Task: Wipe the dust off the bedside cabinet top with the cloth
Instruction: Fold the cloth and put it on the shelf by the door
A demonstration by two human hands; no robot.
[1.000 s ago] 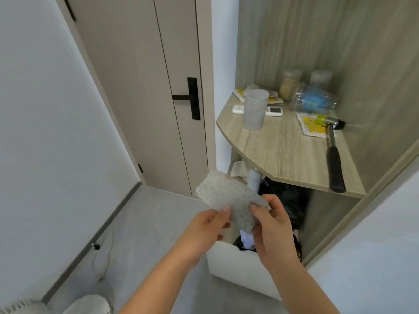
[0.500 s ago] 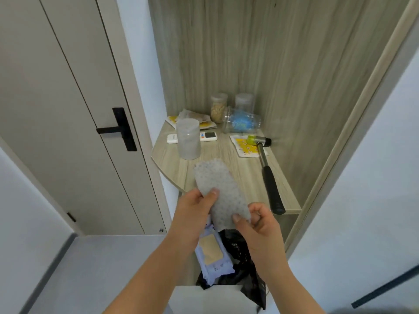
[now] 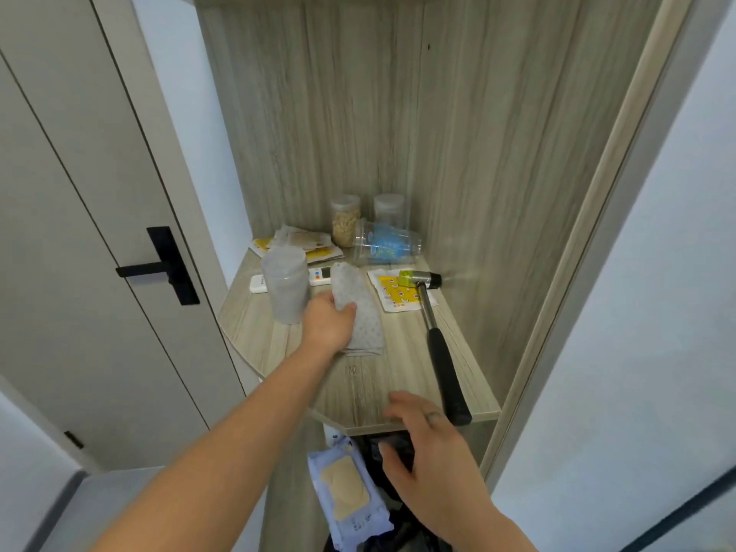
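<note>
Half a second ago both hands held the cloth (image 3: 360, 312) up in the air in front of the shelf. Now the left hand (image 3: 327, 326) alone has it, thumb curled over it and fingers gripping its left side, and the cloth lies flat on the bedside cabinet top (image 3: 358, 388), between the frosted plastic cup (image 3: 286, 288) and the hammer (image 3: 438, 352). The right hand (image 3: 432, 444) has let go. It hovers at the front edge of the top with its fingers spread and loose, holding nothing, its fingertips just short of the hammer's black grip.

The blue print on the clear cup (image 3: 388, 243) lying on its side is too blurred to read, and so are the buttons and display of the white remote control (image 3: 318, 274) behind the frosted cup.

I count one hammer, its head resting on one yellow printed packet (image 3: 392, 296), two lidded jars (image 3: 345, 227) at the back, one holding pale grains, and a small pile of packets (image 3: 298, 245) in the back left corner. Below the top sits one pack of wet wipes (image 3: 346, 500).
</note>
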